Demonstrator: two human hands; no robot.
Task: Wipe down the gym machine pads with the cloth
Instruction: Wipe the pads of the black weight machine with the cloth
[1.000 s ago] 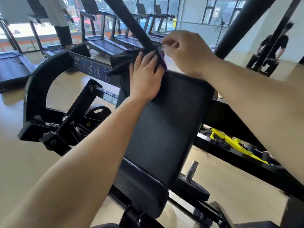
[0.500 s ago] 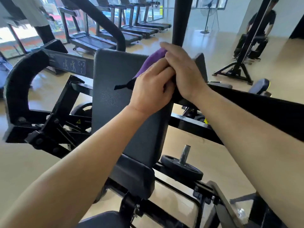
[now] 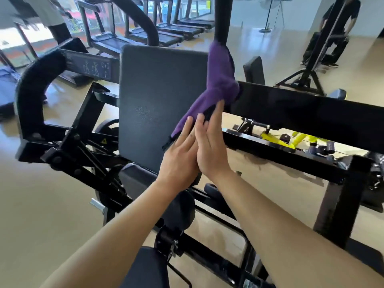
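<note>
The upright dark grey back pad (image 3: 158, 96) of the gym machine stands in the middle of the head view. A purple cloth (image 3: 220, 80) hangs stretched along the pad's right edge, from near the top corner down to my fingertips. My left hand (image 3: 180, 156) and my right hand (image 3: 209, 146) are laid flat against each other with straight fingers. The cloth's lower end is pressed between their fingertips, at the pad's lower right edge. A smaller dark seat pad (image 3: 135, 177) sits just below the back pad, and another pad (image 3: 145, 267) shows at the bottom edge.
A thick black frame beam (image 3: 301, 113) runs right from the cloth, and a black post (image 3: 221, 17) rises behind it. Black linkage arms (image 3: 83, 159) fill the left. Treadmills (image 3: 166, 36) line the back. One person stands back left (image 3: 52, 15), another back right (image 3: 336, 32).
Both hands came down from the pad's top right corner to its lower right edge. Their fingers went from curled over the bunched cloth to straight, and the cloth now hangs stretched out.
</note>
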